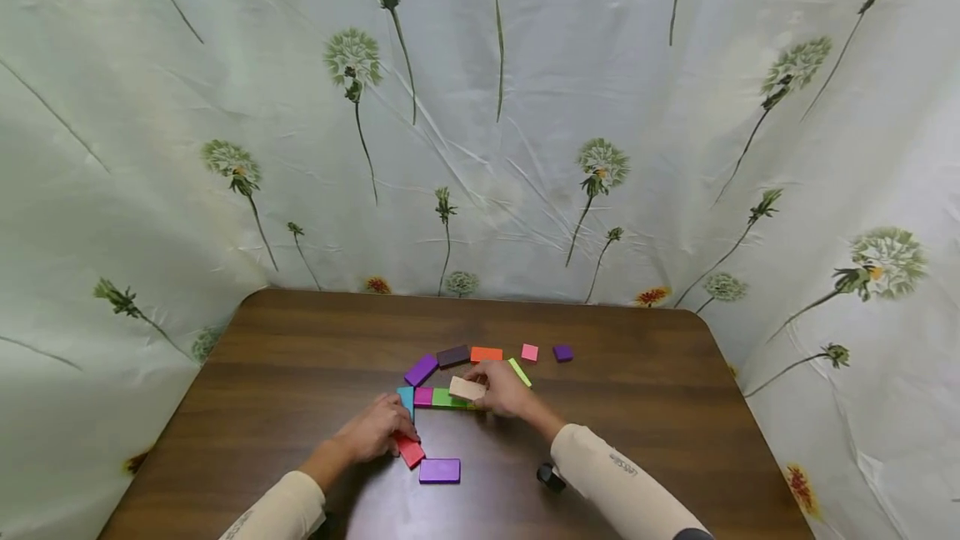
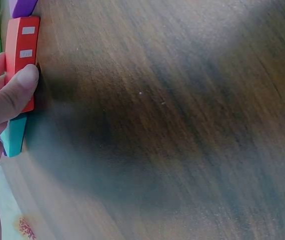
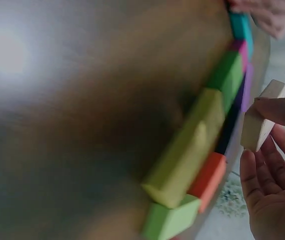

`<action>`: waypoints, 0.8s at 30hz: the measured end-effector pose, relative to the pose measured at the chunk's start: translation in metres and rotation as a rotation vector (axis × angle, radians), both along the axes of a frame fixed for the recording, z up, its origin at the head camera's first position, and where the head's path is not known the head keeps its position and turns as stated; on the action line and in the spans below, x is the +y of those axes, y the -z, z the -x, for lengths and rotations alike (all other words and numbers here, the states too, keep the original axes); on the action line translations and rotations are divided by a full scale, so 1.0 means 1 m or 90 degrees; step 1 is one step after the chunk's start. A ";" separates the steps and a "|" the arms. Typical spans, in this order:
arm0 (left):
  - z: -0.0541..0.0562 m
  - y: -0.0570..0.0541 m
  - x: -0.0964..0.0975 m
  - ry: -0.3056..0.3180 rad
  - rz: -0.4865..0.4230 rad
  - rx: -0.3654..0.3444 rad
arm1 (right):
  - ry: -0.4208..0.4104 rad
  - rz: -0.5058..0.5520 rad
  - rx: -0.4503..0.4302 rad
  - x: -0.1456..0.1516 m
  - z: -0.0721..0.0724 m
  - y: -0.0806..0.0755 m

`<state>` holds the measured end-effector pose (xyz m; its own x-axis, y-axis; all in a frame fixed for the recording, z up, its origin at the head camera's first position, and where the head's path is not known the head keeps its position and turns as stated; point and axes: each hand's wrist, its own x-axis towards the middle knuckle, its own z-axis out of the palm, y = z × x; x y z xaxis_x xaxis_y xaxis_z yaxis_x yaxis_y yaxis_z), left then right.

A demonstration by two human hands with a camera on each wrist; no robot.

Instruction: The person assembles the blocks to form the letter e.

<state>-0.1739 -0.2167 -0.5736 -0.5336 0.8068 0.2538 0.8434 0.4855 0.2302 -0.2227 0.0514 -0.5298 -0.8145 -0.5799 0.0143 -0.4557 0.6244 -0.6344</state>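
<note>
My left hand (image 1: 378, 430) pinches a red block (image 1: 410, 452) between thumb and fingers, with the block low at the tabletop. A teal block (image 1: 406, 401) joins its far end, and a purple block (image 1: 439, 471) lies by its near end. Higher up, my right hand (image 1: 504, 390) holds a plain wooden block (image 1: 467, 389) by thumb and fingertips, over a row of blocks. That row has a magenta block (image 1: 423, 397), a green block (image 1: 447, 397) and a yellow block (image 3: 192, 145), the last mostly hidden by the right hand in the head view.
Behind the row, a purple block (image 1: 422, 370), a dark block (image 1: 453, 357), an orange block (image 1: 487, 354) and a lime block (image 1: 520, 372) form an arc. A pink block (image 1: 529, 352) and a small purple block (image 1: 562, 352) lie farther right. A black object (image 1: 551, 477) is beside the right sleeve.
</note>
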 end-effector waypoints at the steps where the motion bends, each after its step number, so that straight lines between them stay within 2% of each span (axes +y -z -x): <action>1: 0.000 -0.001 0.000 0.000 0.002 0.004 | -0.006 -0.001 -0.002 0.004 -0.006 0.003; 6: -0.001 -0.004 0.000 -0.002 -0.011 0.017 | -0.019 -0.011 -0.020 0.020 -0.032 0.015; 9: -0.003 -0.004 0.000 -0.011 -0.018 0.008 | -0.027 -0.012 -0.045 0.027 -0.043 0.022; 11: -0.003 -0.005 -0.001 -0.019 -0.012 -0.006 | -0.040 -0.007 -0.060 0.029 -0.047 0.025; 14: -0.003 -0.004 -0.003 -0.026 -0.002 -0.021 | -0.069 -0.009 -0.051 0.032 -0.051 0.030; 20: -0.002 -0.002 -0.003 -0.025 -0.002 -0.016 | -0.097 -0.025 -0.059 0.037 -0.056 0.037; 24: -0.002 -0.001 -0.002 -0.033 -0.002 -0.024 | -0.105 -0.001 -0.046 0.039 -0.060 0.041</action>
